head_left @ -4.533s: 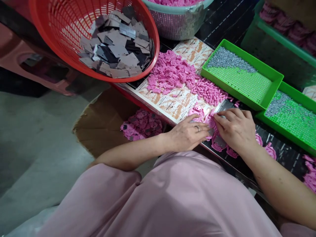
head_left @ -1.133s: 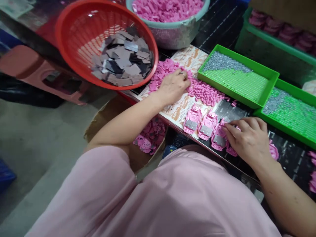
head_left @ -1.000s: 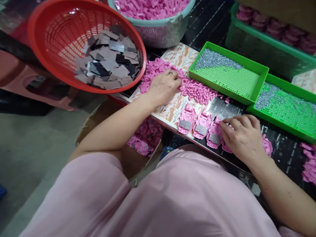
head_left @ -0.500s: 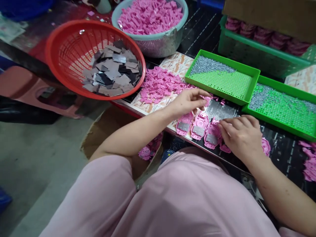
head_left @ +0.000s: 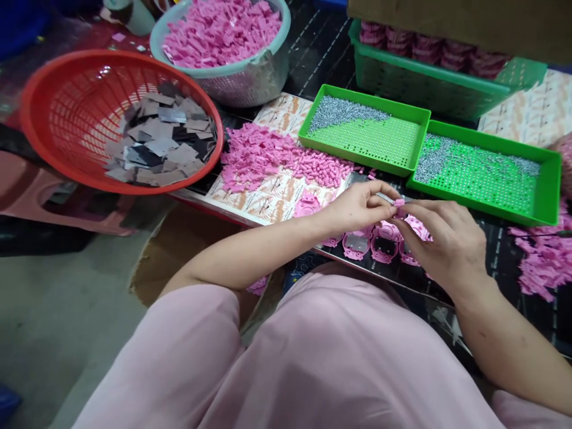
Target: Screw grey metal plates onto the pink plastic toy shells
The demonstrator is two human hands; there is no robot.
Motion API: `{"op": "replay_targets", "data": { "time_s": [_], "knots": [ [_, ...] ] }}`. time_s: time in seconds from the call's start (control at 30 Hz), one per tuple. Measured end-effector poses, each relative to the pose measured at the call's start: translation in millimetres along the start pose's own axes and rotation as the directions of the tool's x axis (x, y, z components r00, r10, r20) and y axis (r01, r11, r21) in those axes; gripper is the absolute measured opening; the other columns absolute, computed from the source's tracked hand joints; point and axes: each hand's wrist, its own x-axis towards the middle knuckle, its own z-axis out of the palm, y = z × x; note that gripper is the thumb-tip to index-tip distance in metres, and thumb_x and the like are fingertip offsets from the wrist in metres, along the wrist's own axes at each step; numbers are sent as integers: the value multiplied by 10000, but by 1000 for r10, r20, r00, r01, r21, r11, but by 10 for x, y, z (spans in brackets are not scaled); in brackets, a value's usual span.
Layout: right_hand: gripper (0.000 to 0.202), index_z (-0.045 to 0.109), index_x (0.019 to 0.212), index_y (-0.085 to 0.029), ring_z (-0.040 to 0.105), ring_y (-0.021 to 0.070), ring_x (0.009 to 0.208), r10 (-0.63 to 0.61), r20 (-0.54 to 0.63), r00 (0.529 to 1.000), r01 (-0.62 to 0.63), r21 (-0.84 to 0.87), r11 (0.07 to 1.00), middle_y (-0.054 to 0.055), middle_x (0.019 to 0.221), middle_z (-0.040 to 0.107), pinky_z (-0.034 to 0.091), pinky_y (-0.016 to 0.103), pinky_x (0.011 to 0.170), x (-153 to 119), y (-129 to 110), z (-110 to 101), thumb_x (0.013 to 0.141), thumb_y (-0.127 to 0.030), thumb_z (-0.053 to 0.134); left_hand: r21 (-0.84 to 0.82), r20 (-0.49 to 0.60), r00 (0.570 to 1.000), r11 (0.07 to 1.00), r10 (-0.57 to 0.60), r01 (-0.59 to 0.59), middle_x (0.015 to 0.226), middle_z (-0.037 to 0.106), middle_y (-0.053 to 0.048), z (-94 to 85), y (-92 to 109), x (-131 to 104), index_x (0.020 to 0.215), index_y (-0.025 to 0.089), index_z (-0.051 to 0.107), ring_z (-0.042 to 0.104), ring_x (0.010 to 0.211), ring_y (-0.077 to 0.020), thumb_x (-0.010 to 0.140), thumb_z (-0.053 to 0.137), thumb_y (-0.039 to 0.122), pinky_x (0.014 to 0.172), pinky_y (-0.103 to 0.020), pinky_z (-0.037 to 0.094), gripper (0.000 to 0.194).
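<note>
My left hand [head_left: 364,207] and my right hand [head_left: 447,235] meet above a row of pink casings [head_left: 385,243] near the table's front edge. A small pink piece [head_left: 399,203] is pinched between the fingertips of both hands. Several of the casings carry flat grey or dark plates [head_left: 356,241]. My right hand partly covers the right end of the row. One pink casing [head_left: 307,204] lies left of the others, beside my left forearm. Small pink cylinders [head_left: 322,167] are heaped behind my left hand.
A red basket [head_left: 33,113] of metal plates stands at the left, a pale basket [head_left: 250,77] of pink parts behind it. Two green trays [head_left: 361,159] of small metal pieces lie beyond my hands. A green crate [head_left: 429,83] is farther back. Loose pink parts [head_left: 543,262] lie right.
The view has shifted, moving the scene leftward. My hands have come together, and a small pink piece now shows between their fingertips. My left hand's fingers have closed.
</note>
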Motion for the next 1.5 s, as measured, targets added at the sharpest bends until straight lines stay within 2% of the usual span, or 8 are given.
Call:
{"op": "replay_targets", "data": {
  "time_s": [0.13, 0.3, 0.4, 0.63, 1.03, 1.17, 1.33, 1.5],
  "knots": [
    [306, 616, 1169, -215, 673, 159, 955, 88, 28, 996, -91, 140, 986, 36, 1116, 707, 525, 285, 854, -66, 160, -1, 866, -175, 619, 371, 74, 971, 898, 226, -237, 1017, 729, -111, -38, -36, -88, 1179, 90, 546, 694, 963, -165, 899, 549, 137, 811, -291, 538, 284],
    [184, 689, 1049, -220, 668, 187, 1003, 88, 213, 973, -128, 181, 975, 17, 1041, 736, 499, 333, 822, -142, 346, 125, 914, -237, 565, 869, 367, 780, 113, 507, -482, 1113, 714, -95, 1, -176, -385, 1073, 145, 654, 647, 1060, -222, 921, 532, 159, 948, -434, 466, 196],
    [171, 691, 1036, -226, 645, 198, 1062, 7, 250, 968, -42, 136, 990, 1, 1032, 740, 428, 342, 798, -163, 360, 227, 921, -246, 565, 831, 524, 720, -89, 454, -549, 1157, 698, -97, 88, -289, -500, 1085, 144, 665, 628, 1095, -213, 950, 519, 233, 977, -418, 448, 218],
    [200, 671, 1077, -213, 590, 207, 1112, -147, 259, 954, 160, -29, 987, -15, 1129, 712, 341, 351, 797, -123, 297, 256, 904, -180, 574, 830, 542, 726, -130, 423, -543, 1180, 686, -107, 116, -406, -497, 1131, 109, 660, 624, 1086, -211, 977, 480, 261, 937, -387, 460, 281],
    [287, 647, 1135, -187, 597, 257, 1041, -121, 230, 966, 160, -159, 974, 47, 1033, 712, 345, 382, 814, -256, 195, 235, 850, -220, 656, 836, 523, 682, -153, 511, -527, 1151, 704, -79, 136, -449, -466, 1112, 166, 697, 637, 1018, -185, 988, 461, 314, 869, -338, 471, 305],
    [229, 655, 1084, -183, 666, 224, 939, -133, 141, 981, 149, -109, 983, 29, 978, 736, 381, 369, 798, -219, 234, 228, 858, -226, 661, 923, 377, 758, -153, 532, -352, 1095, 711, -58, -257, -209, -384, 1057, 187, 707, 625, 952, -179, 978, 455, 235, 792, -321, 467, 268],
    [140, 680, 963, -172, 703, 238, 839, -51, 39, 998, 54, -105, 993, 37, 913, 749, 421, 379, 764, -149, 223, 110, 830, -215, 687, 962, -125, 896, -168, 427, 214, 1048, 674, -108, -1151, 163, -331, 1132, 139, 669, 576, 995, -232, 946, 445, 147, 829, -386, 448, 292],
    [112, 670, 930, -210, 702, 248, 820, -29, 56, 998, 35, -107, 994, 26, 975, 744, 430, 398, 758, -110, 217, 34, 822, -223, 694, 934, -233, 942, -213, 240, 285, 1056, 665, -101, -1592, 187, -339, 1105, 141, 666, 545, 1083, -262, 907, 559, 254, 925, -405, 431, 252]
  ]
}}
